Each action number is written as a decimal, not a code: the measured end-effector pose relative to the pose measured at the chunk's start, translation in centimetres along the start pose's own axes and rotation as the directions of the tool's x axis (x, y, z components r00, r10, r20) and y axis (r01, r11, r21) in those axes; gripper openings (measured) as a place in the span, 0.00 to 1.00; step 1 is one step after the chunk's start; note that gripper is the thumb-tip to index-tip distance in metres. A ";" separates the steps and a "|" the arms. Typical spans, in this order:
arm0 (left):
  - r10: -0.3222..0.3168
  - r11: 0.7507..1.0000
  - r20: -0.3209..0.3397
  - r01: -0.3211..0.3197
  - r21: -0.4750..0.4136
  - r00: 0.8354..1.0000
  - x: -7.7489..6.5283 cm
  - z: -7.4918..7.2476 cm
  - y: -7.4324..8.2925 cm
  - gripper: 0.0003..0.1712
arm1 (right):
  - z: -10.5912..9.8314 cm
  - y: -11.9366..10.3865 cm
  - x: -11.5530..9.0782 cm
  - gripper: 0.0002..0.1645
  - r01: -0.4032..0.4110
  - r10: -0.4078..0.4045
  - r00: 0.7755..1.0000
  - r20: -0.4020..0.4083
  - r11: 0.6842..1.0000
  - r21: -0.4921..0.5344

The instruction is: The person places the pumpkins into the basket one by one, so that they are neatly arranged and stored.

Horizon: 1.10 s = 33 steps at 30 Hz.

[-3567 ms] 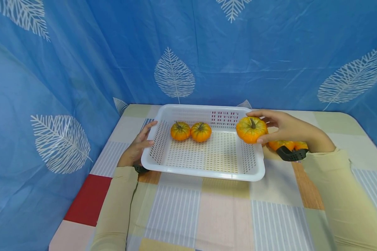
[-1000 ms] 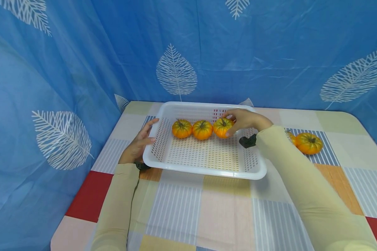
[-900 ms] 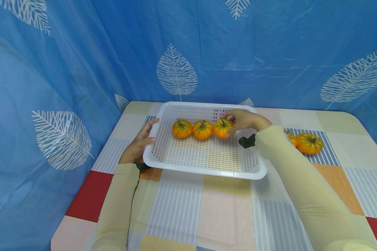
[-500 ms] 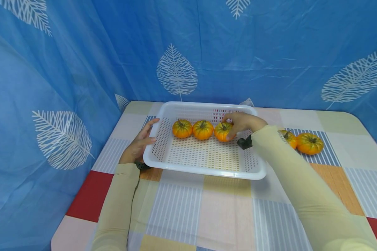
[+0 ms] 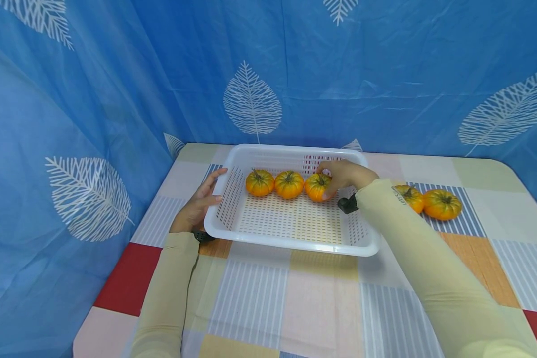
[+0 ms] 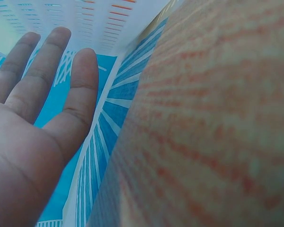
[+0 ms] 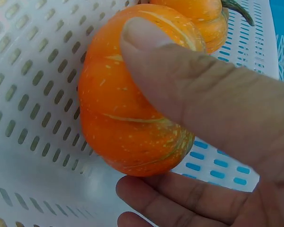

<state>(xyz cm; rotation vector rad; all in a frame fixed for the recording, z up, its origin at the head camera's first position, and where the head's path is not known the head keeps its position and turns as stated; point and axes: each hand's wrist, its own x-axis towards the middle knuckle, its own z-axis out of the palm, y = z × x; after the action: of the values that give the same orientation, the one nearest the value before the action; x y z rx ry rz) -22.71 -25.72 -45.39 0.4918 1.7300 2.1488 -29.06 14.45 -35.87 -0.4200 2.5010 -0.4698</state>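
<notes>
In the head view, a white plastic basket with slotted walls holds three small orange pumpkins in a row. The left pumpkin and middle pumpkin sit side by side. My right hand reaches over the right rim and grips the right-hand pumpkin; the right wrist view shows my thumb along one side of this pumpkin and fingers at the other. At the basket's left end is my left hand, fingertips at the rim. The left wrist view shows that hand with extended, spread fingers beside the basket wall.
Two more pumpkins, a near one and one partly behind my right sleeve, lie on the patchwork tablecloth right of the basket. A blue curtain with white leaf prints hangs behind the table.
My right hand has carried a pumpkin from above the right rim into the basket, right of the other two, then shifted it slightly toward the near side. My left hand has stayed put.
</notes>
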 end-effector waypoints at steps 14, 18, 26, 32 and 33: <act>-0.004 1.000 0.000 0.004 -0.006 1.000 0.0 0.1 0.0 0.43 | -0.4 0.0 -0.8 0.49 0.017 -0.017 1.000 -0.008 1.000 0.002; 0.007 1.000 0.015 -0.007 -0.008 1.000 0.0 0.0 0.0 0.43 | -0.8 0.0 -1.2 0.49 0.038 -0.039 0.999 -0.031 0.999 -0.025; 0.027 0.999 0.032 -0.026 -0.021 0.999 0.0 -0.1 0.0 0.42 | -1.5 0.1 -2.6 0.44 0.069 -0.070 0.995 -0.070 0.997 -0.021; 0.017 1.000 0.016 -0.017 -0.022 1.000 0.0 0.1 0.1 0.42 | -1.9 0.5 -3.7 0.41 0.140 -0.136 0.989 -0.059 0.988 0.072; 0.015 1.000 0.013 -0.015 -0.020 1.000 0.0 0.2 0.1 0.42 | -2.0 0.5 -3.9 0.40 0.153 -0.148 0.987 -0.058 0.985 0.084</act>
<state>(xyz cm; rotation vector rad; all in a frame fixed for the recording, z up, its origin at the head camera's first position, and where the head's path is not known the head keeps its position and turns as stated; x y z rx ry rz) -22.64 -25.61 -45.24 0.5142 1.7007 2.1660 -27.22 16.87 -32.69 -0.5709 2.4977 -0.6560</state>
